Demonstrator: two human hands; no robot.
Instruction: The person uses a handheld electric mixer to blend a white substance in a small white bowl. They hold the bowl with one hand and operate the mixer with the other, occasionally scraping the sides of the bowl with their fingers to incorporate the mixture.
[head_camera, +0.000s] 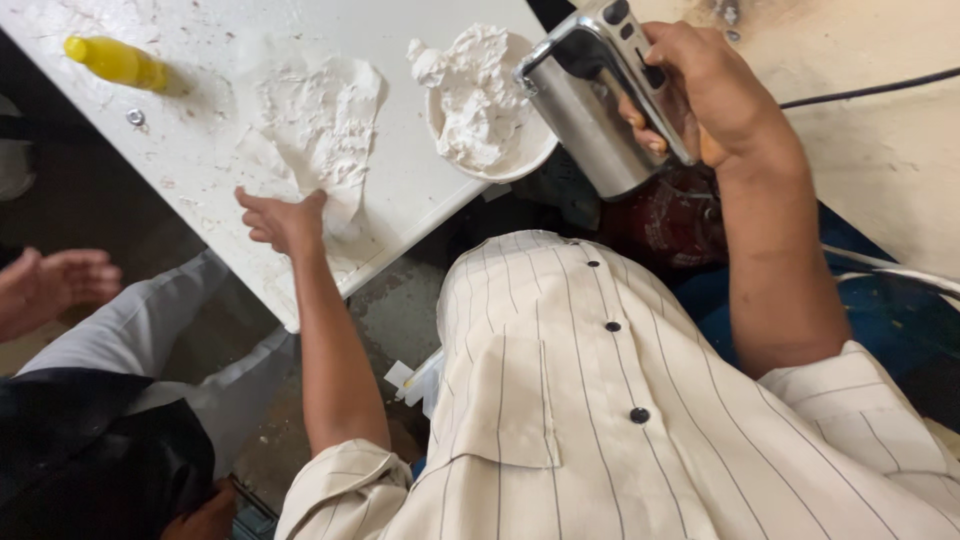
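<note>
White dough sheet (320, 125) under left hand (283, 220); right hand (715, 95) grips steel mixer (590, 100).

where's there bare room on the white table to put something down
Bare patches: between the yellow bottle and the flattened dough, and the table edge below the bottle. Crowded: the dough bowl under the hand mixer, and the left hand on the sheet.

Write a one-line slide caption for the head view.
Left hand presses white dough on table; right hand grips metal mixer.
</note>
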